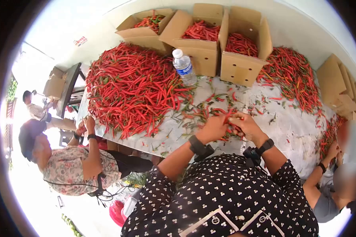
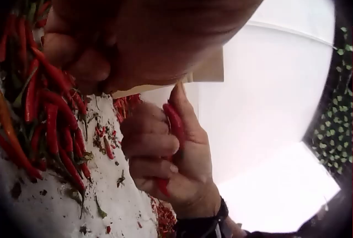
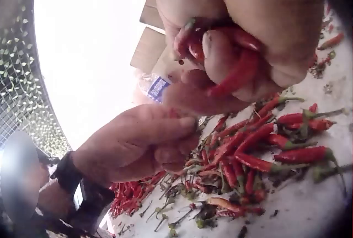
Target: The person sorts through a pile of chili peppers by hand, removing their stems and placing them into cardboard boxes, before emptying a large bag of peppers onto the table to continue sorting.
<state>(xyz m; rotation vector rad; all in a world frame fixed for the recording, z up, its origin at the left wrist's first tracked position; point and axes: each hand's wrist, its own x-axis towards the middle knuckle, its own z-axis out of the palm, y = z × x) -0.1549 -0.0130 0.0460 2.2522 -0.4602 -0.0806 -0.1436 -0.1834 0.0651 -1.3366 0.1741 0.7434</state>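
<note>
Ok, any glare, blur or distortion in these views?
Head view: strong fisheye bending, dark round border, left side blown out white. Left wrist view: left hand close and blurred, white glare behind. Right wrist view: right hand soft, chillies below sharper.

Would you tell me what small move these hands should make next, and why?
Probably the left hand should pinch off the green stem showing among the chillies that the right hand grips: the hands touch, and loose stems litter the table.
</note>
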